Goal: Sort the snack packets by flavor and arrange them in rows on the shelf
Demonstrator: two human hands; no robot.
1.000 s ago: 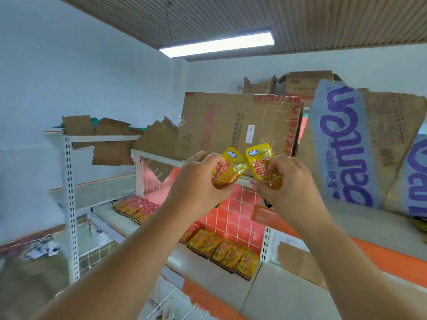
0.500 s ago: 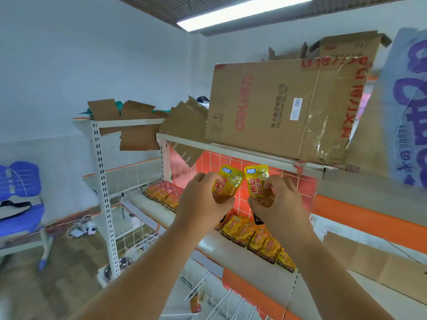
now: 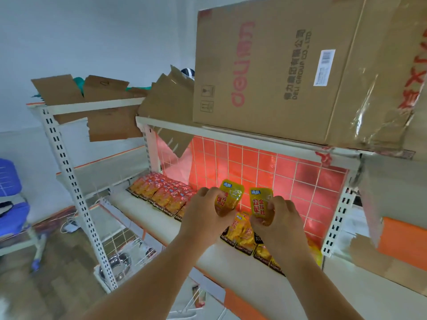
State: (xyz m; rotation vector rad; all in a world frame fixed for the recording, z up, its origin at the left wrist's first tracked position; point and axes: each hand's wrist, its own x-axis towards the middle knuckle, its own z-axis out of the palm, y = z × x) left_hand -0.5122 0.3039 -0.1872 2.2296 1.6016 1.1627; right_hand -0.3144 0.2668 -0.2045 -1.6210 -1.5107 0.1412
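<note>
The shelf [image 3: 143, 218] takes up most of the view, a white board in front of a red wire-grid back, with a big cardboard box [image 3: 277, 72] sitting on the level above it. Sorting looks well underway. A row of red packets [image 3: 161, 195] lies overlapped along the left part of the board, and a separate row of yellow packets [image 3: 242, 234] lies to the right, partly hidden behind the forearms. A gap seems to separate the two colours, though the hands cover that spot. The front strip of the board is bare, so there seems to be space for more rows. Both hands are raised above the yellow row. The left hand [image 3: 205, 218] curls its fingers round the lower half of one yellow packet [image 3: 230, 195], and the right hand [image 3: 279, 222] pinches the bottom of a second yellow packet [image 3: 261, 202]. Both packets stand upright, just beside each other and apart from the shelf. I judge that these two still need to go into the yellow row. Whether more unsorted packets wait elsewhere cannot be told.
</note>
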